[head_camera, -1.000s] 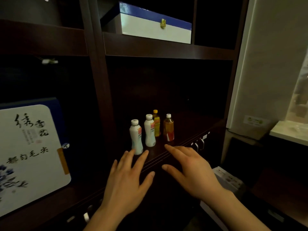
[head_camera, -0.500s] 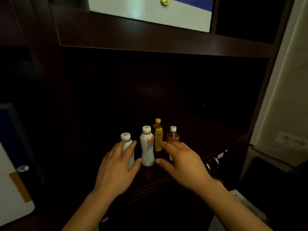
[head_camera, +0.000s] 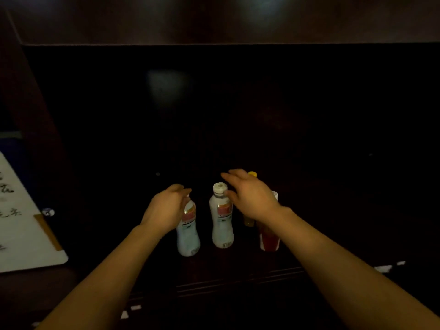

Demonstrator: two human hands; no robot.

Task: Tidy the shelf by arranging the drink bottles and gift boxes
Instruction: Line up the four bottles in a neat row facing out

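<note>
A dark wooden shelf forms a deep, dim bay under a thick upper board. Four drink bottles stand upright on it, long axes vertical and caps up.

The left hand has its fingers curled round the top of the left white bottle, and the cap is hidden beneath them. The body of that bottle hangs below the hand. It is pale and waisted, with a red and white label band.

The right hand holds nothing. Its fingers are apart and only slightly bent, reaching over the back bottles. Just left of its thumb stands the right white bottle, which matches the first, with its ribbed white cap in plain view.

Behind the right hand a yellow-capped bottle shows only its cap and a strip of yellow body. Under the wrist stands an amber bottle with a red label.

Far left of the left hand, a white gift box with black brush lettering leans in the next bay.
</note>
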